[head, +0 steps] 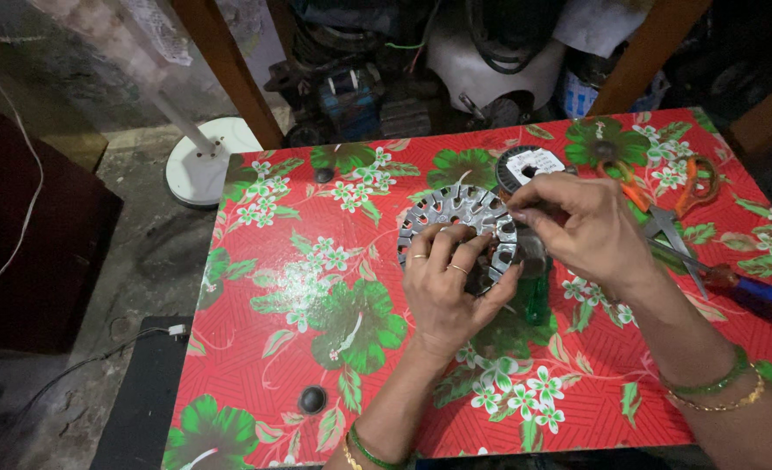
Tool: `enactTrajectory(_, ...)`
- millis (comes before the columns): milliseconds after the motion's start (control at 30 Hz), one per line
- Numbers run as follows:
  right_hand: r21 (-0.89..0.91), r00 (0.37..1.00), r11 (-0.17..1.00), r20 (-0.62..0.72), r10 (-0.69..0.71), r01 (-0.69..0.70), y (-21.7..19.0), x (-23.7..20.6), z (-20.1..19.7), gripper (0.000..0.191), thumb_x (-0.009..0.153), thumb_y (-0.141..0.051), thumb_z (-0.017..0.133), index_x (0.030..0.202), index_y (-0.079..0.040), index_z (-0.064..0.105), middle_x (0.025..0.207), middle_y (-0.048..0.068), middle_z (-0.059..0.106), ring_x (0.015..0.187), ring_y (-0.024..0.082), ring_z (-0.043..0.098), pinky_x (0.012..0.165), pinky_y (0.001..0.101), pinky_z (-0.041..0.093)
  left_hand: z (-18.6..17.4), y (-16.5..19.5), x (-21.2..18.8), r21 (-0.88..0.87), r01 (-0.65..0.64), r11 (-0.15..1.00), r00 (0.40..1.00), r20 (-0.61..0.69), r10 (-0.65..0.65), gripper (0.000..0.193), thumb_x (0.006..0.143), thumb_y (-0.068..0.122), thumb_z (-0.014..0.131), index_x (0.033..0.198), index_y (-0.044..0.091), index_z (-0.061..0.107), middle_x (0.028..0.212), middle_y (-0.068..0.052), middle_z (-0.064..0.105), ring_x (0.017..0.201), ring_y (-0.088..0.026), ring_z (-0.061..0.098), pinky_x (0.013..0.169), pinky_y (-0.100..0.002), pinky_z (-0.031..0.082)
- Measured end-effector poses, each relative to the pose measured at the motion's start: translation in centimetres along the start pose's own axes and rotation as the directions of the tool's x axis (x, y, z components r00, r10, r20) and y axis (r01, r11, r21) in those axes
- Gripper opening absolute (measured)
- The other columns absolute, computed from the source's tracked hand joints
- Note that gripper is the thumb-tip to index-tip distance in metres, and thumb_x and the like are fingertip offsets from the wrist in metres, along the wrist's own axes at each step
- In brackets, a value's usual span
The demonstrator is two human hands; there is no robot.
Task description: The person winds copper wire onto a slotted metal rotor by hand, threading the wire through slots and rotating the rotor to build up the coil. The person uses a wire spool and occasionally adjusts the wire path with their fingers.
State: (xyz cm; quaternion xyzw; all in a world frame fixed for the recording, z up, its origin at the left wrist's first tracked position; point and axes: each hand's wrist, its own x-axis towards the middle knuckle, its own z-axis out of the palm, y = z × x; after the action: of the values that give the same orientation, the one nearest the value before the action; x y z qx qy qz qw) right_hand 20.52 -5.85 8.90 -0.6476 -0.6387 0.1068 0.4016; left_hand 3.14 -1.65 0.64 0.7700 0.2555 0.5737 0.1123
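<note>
We recorded a small table [255,365] covered with a red cloth printed with green leaves and white flowers, filling the centre and right of the frame. At centre, slightly above the middle, lay a round slotted metal ring [451,213], a motor stator core by its look, partly lifted off the cloth. The left hand [451,292] gripped the ring's lower right portion, fingers curled over the rim, closed on it. The right hand [582,226] sat just right of the ring, thumb and forefinger pinched together at the ring's right edge; whether anything thin lay between them, we could not tell. The two hands were close, nearly touching above the ring.

Just above the right hand, at upper centre right, stood a dark wire spool [525,165] with a white label disc. At right lay orange-handled scissors [669,204], and below them a screwdriver [751,292] with a blue handle, pointing toward the hands. A green object [536,300] showed under the hands, its kind unclear. Two dark round knobs [312,399] sat on the cloth, one at lower left, one at upper left. Off the table, at upper left, a white fan base [203,161] rested on the floor.
</note>
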Motion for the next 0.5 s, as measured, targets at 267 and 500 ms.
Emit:
enactTrajectory(267,-0.181,0.935,0.917,0.082,-0.346,0.356,-0.7,0.8,0.6,0.014,0.084,-0.001,0.071,0.098,-0.002,0.07,0.084,0.013,0.068,0.076,0.03,0.069,0.068,0.0392,0.053,0.2,-0.2,-0.2,-0.006,0.003,1.0,1.0,0.007,-0.003,0.042,0.08,0.033,0.087,0.111,0.009,0.069,0.116,-0.009,0.066,0.117,-0.034,0.061,0.099,-0.047,0.052)
enactTrajectory(500,-0.164,0.935,0.922,0.12,-0.334,0.35,-1.2,0.7,1.5,0.016,0.077,0.0,0.069,0.092,-0.002,0.065,0.082,0.013,0.066,0.079,0.031,0.067,0.067,0.041,0.051,0.3,-0.5,-0.4,-0.011,0.012,1.0,1.0,-0.006,-0.012,0.052,0.079,0.033,0.086,0.117,0.005,0.064,0.12,-0.013,0.065,0.119,-0.038,0.06,0.103,-0.05,0.051)
